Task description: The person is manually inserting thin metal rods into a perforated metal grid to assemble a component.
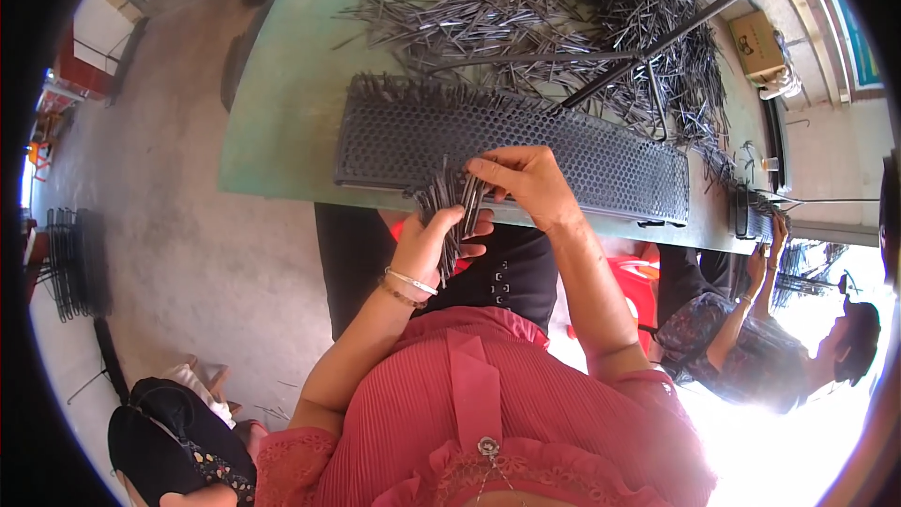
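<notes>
My left hand [434, 237] is wrapped round a bundle of thin dark rods [449, 195], held at the table's near edge. The fingers of my right hand [531, 186] pinch the upper right side of that same bundle; whether a single rod is between them cannot be made out. Just beyond my hands lies a long dark tray-like block [601, 167] full of small round holes. Rods stand upright in its far rows, thickest toward the left end, while its front rows show bare holes.
A big heap of loose dark rods [526, 9] covers the green table's [282, 122] far side. Dark metal bars [694, 26] cross above it. A co-worker [751, 338] handles a similar block at right; another person [178, 441] sits lower left. A cardboard box [756, 45] stands by the wall.
</notes>
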A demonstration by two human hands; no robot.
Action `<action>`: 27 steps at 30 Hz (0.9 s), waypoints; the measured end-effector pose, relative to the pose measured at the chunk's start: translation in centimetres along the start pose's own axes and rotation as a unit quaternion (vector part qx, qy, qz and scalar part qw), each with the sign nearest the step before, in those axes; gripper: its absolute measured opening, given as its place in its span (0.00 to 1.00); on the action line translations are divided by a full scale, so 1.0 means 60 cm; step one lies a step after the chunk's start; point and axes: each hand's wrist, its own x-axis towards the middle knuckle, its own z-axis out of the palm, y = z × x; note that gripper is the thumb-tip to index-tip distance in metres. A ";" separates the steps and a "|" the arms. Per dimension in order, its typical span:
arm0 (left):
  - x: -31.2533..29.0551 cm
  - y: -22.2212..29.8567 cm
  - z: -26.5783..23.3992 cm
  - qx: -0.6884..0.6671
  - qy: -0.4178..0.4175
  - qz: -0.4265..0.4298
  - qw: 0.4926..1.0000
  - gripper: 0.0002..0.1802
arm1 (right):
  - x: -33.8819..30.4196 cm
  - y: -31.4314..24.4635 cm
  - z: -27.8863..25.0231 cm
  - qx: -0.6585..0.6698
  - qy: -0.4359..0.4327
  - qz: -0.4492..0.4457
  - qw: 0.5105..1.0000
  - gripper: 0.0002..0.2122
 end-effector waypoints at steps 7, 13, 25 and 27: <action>0.004 -0.003 -0.006 -0.051 0.016 0.003 0.999 0.13 | 0.056 -0.040 -0.023 -0.015 0.146 -0.174 0.974 0.11; 0.001 -0.007 -0.005 -0.016 0.014 -0.022 1.000 0.13 | 0.097 -0.048 -0.028 -0.054 0.190 -0.256 0.946 0.10; 0.003 -0.010 -0.012 -0.022 0.008 -0.023 0.999 0.13 | 0.096 -0.027 -0.026 -0.072 0.215 -0.284 0.932 0.09; 0.004 -0.010 -0.011 -0.022 0.007 -0.024 0.999 0.13 | 0.094 -0.023 -0.024 -0.061 0.219 -0.278 0.933 0.09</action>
